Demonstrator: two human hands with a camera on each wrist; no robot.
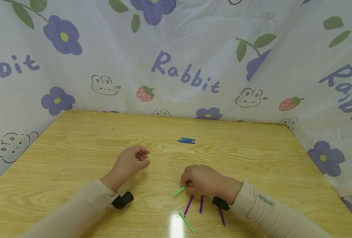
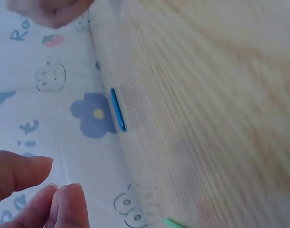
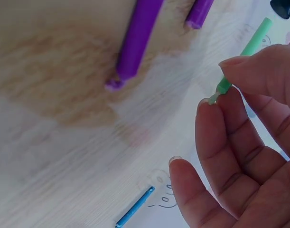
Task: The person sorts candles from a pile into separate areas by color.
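Note:
My right hand (image 1: pixel 207 180) pinches a thin green candle (image 1: pixel 179 191) between thumb and fingers, low over the table's near middle. In the right wrist view the narrow wick end of this green candle (image 3: pixel 253 42) lies at the fingertips. Beside and below the right hand lie purple candles (image 1: pixel 188 205), one partly behind the wrist. A second green candle (image 1: pixel 186 222) rests closer to the front edge. My left hand (image 1: pixel 128 162) hovers to the left, fingers loosely curled, holding nothing. Several blue candles (image 1: pixel 186 141) lie side by side farther back.
The wooden table (image 1: pixel 83 142) ends at a white curtain (image 1: pixel 128 59) printed with rabbits and flowers, which rises behind it and along both sides. A black wrist camera (image 1: pixel 123 200) sits under the left wrist, another (image 1: pixel 221 203) under the right.

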